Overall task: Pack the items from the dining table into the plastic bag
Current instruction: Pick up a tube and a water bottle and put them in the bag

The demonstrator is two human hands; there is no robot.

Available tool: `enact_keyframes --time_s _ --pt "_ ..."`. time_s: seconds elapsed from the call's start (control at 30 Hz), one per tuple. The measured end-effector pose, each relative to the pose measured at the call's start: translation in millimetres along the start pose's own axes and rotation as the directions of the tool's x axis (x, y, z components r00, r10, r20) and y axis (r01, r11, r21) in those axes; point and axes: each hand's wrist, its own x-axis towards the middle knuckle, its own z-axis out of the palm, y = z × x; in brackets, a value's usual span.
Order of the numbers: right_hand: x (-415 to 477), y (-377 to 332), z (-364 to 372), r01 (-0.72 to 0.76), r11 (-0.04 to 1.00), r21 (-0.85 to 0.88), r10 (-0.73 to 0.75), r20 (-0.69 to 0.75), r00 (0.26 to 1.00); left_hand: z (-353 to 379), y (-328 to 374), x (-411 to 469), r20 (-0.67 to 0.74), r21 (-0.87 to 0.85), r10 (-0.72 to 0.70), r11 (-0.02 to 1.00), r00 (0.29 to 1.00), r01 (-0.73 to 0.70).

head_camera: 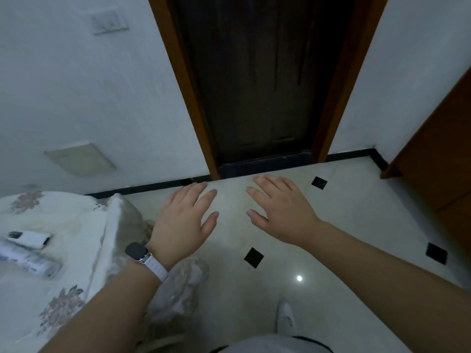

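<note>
My left hand (182, 222), with a watch on its wrist, and my right hand (280, 210) are both stretched out over the tiled floor, palms down, fingers spread, holding nothing. The dining table (51, 289) with its floral cloth fills the lower left. On it lie a small white tube with dark ends (29, 238) and a long white spray can (28, 261), both blurred. They are well left of my left hand. No plastic bag is in view.
A dark wooden door (254, 85) in a brown frame stands straight ahead. A brown cabinet (438, 161) is at the right. The pale floor (331, 238) has small black inset tiles. My white shoe (285, 319) shows near the bottom.
</note>
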Motion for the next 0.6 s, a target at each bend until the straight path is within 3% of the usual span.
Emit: enact_keyframes --time_s 0.2,0.33,0.6 --pt "87 45 7 0.11 0.994 0.015 -0.11 0.015 0.994 12 -28 51 -0.068 0.032 -0.122 0.992 0.99 0.124" --pt "156 41 20 0.224 0.974 0.04 -0.225 0.016 0.974 22 -68 65 -0.108 0.07 -0.218 0.972 0.97 0.226" --pt "307 9 50 0.321 0.947 -0.009 -0.318 0.099 0.943 72 -189 113 -0.112 0.016 -0.369 0.928 0.923 0.373"
